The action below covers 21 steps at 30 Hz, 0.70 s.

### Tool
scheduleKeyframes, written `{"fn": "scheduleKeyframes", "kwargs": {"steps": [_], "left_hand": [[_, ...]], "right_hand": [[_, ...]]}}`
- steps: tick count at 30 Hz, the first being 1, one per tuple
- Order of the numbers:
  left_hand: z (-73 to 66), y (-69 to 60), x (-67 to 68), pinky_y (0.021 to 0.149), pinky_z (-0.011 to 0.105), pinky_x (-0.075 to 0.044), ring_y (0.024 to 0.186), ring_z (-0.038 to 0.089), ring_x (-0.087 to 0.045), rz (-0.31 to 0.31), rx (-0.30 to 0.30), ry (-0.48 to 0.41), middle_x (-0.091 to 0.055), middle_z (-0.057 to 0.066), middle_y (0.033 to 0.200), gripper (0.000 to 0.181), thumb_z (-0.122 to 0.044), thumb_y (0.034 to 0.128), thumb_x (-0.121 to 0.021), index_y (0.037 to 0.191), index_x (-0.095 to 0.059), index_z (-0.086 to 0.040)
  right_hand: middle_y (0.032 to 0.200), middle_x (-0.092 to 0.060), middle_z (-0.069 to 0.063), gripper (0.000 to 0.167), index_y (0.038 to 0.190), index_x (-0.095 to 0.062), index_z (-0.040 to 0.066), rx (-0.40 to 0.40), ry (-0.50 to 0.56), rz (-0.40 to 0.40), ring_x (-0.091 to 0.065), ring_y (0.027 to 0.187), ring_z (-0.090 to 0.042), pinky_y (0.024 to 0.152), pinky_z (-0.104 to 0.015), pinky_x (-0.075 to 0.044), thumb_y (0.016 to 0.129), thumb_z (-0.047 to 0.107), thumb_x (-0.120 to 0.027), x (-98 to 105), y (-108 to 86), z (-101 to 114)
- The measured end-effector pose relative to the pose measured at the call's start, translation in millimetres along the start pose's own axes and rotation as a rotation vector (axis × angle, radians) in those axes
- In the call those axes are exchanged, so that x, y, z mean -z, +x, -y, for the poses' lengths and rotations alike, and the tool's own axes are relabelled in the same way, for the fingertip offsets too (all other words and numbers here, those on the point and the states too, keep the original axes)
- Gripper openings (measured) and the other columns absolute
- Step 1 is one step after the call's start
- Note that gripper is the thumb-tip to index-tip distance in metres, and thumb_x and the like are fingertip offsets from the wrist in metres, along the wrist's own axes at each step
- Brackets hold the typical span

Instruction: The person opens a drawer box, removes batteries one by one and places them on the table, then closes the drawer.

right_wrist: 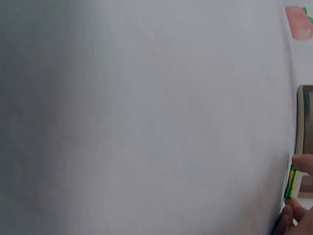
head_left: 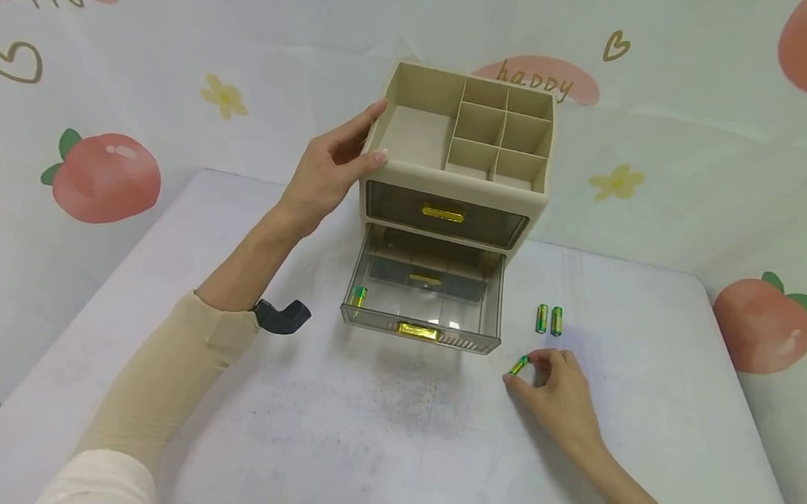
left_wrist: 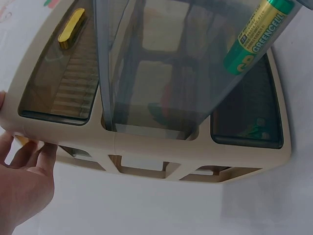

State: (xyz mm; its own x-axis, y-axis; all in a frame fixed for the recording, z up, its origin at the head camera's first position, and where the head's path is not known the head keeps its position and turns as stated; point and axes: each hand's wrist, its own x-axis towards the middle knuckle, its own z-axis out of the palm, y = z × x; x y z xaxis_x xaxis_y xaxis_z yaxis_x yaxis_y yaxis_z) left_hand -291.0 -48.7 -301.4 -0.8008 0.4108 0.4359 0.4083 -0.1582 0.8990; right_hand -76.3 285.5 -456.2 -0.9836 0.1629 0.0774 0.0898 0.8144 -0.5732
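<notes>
A beige drawer organizer (head_left: pixel 453 178) stands toward the back, its clear middle drawer (head_left: pixel 419 335) pulled out. My left hand (head_left: pixel 320 169) holds the organizer's left side near the top, thumb on the rim; fingers also show on its side in the left wrist view. Inside the drawer, at its left end, lies a green and yellow battery (left_wrist: pixel 257 36). Between thumb and fingertips, my right hand (head_left: pixel 562 396) pinches another battery (head_left: pixel 519 365), right of and nearer than the drawer. That battery (right_wrist: pixel 291 182) shows at the right edge of the right wrist view.
Two more batteries, a left one (head_left: pixel 542 318) and a right one (head_left: pixel 557 321), lie side by side on the white table (head_left: pixel 372 449), right of the organizer. The closed upper drawer (head_left: pixel 407 208) has a gold handle. Behind hangs a fruit-patterned cloth (head_left: pixel 320 53).
</notes>
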Motion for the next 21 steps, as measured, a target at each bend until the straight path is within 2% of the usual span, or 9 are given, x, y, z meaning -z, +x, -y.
{"fn": "scheduleKeyframes", "kwargs": {"steps": [5, 10, 15, 21], "left_hand": [[-0.7, -0.7, -0.2, 0.115, 0.028, -0.031, 0.147, 0.017, -0.029, 0.003, -0.004, 0.012, -0.032, 0.002, 0.160, 0.060, -0.001, 0.0985, -0.058, 0.153, -0.037, -0.010], [-9.8, -3.5, -3.9, 0.117, 0.032, -0.028, 0.147, 0.016, -0.029, 0.001, -0.005, 0.018, -0.032, 0.003, 0.160, 0.059, 0.000, 0.0988, -0.057, 0.153, -0.036, -0.006], [-23.1, -7.6, -9.6, 0.118, 0.034, -0.027, 0.146, 0.013, -0.030, 0.002, 0.000, 0.019, -0.032, 0.005, 0.160, 0.059, 0.000, 0.0987, -0.057, 0.153, -0.034, -0.002], [-25.2, -8.7, -9.5, 0.118, 0.034, -0.028, 0.146, 0.015, -0.030, -0.001, 0.014, 0.027, -0.032, 0.005, 0.160, 0.059, -0.001, 0.0989, -0.057, 0.153, -0.034, -0.002]], "right_hand": [[0.090, -0.057, -0.008, 0.041, 0.107, -0.067, 0.003, 0.097, 0.038, -0.019, -0.050, 0.076, -0.018, 0.065, -0.025, -0.043, 0.075, 0.017, -0.088, 6, 6.8, -9], [0.089, -0.059, -0.004, 0.044, 0.111, -0.067, 0.005, 0.177, 0.090, -0.013, -0.051, 0.075, -0.015, 0.063, -0.018, -0.042, 0.073, 0.010, -0.089, 14, 15.6, -20], [0.086, -0.060, -0.001, 0.044, 0.115, -0.067, 0.007, 0.190, 0.079, 0.029, -0.051, 0.072, -0.011, 0.060, -0.017, -0.042, 0.076, 0.011, -0.087, 24, 22.7, -32], [0.083, -0.059, 0.000, 0.043, 0.115, -0.068, 0.007, 0.202, 0.058, 0.069, -0.049, 0.069, -0.009, 0.058, -0.020, -0.041, 0.077, 0.015, -0.086, 28, 28.1, -41]]}}
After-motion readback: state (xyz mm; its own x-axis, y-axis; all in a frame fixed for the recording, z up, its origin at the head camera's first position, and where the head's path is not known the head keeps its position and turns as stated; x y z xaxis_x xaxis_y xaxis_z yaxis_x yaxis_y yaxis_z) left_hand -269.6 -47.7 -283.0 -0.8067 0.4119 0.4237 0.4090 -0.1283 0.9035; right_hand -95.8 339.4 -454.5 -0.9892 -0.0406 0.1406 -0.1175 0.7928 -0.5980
